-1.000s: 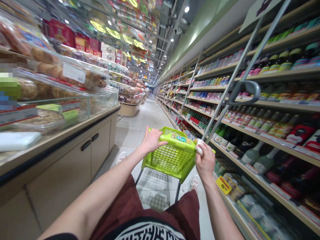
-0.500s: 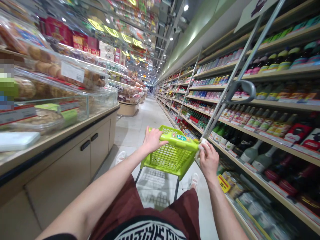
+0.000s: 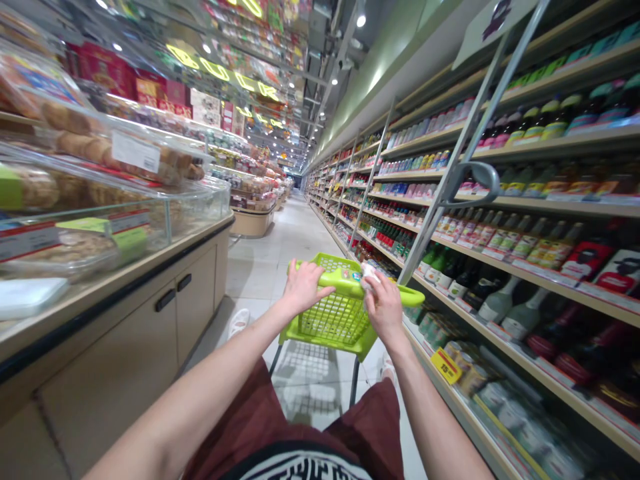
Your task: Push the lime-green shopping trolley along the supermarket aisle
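Observation:
A small lime-green shopping cart (image 3: pixel 335 320) with a lattice basket stands right in front of my legs. My left hand (image 3: pixel 303 285) is closed around the left part of its handle (image 3: pixel 411 296), thumb lying along the bar. My right hand (image 3: pixel 383 304) pinches a crumpled white wipe (image 3: pixel 369 273) and presses it on the handle, right of the middle. Part of the handle's sticker shows beside the wipe. The handle's right end sticks out bare past my right hand. Through the lattice, no goods can be made out in the basket.
Shelves of bottles (image 3: pixel 520 233) and cans run along the right, with a yellow price tag (image 3: pixel 446 365) low down. A grey loop handle (image 3: pixel 475 183) juts from a metal rail there. On the left stands a wooden counter (image 3: pixel 145 333) with packed baked goods. A tiled aisle (image 3: pixel 287 230) leads ahead.
My right hand has slid left along the handle with the wipe, from its right end towards the middle. My left hand has kept its grip.

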The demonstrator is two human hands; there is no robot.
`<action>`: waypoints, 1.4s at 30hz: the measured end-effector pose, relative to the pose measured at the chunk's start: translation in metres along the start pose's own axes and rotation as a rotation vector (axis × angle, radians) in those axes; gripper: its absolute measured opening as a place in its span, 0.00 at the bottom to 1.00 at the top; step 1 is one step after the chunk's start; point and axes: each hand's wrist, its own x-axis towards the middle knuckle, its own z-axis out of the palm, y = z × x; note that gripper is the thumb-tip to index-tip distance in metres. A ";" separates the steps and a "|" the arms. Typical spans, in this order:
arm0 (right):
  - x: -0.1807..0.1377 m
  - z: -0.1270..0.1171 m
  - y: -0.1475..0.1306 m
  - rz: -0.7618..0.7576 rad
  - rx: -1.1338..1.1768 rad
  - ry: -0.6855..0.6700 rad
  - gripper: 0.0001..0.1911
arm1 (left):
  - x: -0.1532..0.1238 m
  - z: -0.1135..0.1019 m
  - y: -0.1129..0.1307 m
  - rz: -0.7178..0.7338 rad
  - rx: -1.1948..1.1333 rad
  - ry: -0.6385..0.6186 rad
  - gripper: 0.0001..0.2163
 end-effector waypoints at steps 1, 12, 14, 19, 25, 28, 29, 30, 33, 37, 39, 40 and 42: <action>-0.004 -0.005 0.014 0.040 -0.022 0.025 0.14 | 0.000 -0.001 0.000 0.000 -0.007 0.001 0.17; -0.001 0.009 0.000 0.065 0.048 0.068 0.16 | 0.000 0.006 0.011 -0.009 0.007 0.040 0.19; 0.004 0.014 -0.019 -0.018 0.072 0.012 0.16 | 0.000 0.006 0.014 -0.013 0.010 0.033 0.19; 0.002 0.005 0.002 0.010 0.051 0.006 0.15 | 0.001 0.001 0.010 -0.009 -0.057 -0.006 0.20; -0.016 -0.012 0.060 0.228 -0.071 0.130 0.15 | 0.001 -0.002 -0.002 -0.079 -0.081 -0.025 0.17; -0.016 -0.005 0.044 0.216 -0.044 0.136 0.16 | 0.001 -0.002 0.000 -0.083 -0.059 -0.035 0.16; -0.014 -0.001 0.033 0.187 -0.021 0.127 0.17 | 0.001 -0.002 0.001 -0.085 -0.049 -0.030 0.17; -0.012 0.003 0.022 0.149 0.006 0.109 0.17 | 0.000 -0.002 0.002 -0.083 -0.040 -0.024 0.17; -0.003 0.010 -0.007 0.005 0.082 0.018 0.17 | 0.000 -0.004 0.005 -0.068 -0.015 -0.014 0.18; 0.000 0.006 -0.002 -0.015 0.115 -0.018 0.17 | -0.001 -0.011 0.008 -0.066 -0.014 -0.041 0.18; -0.003 0.000 0.015 0.047 0.106 0.017 0.17 | -0.002 -0.014 0.008 -0.068 -0.045 -0.061 0.18; -0.006 -0.003 0.025 0.083 0.098 0.039 0.17 | -0.002 -0.016 0.007 -0.071 -0.070 -0.070 0.18; -0.010 -0.008 0.043 0.155 0.079 0.074 0.17 | -0.004 -0.019 0.005 -0.083 -0.129 -0.081 0.18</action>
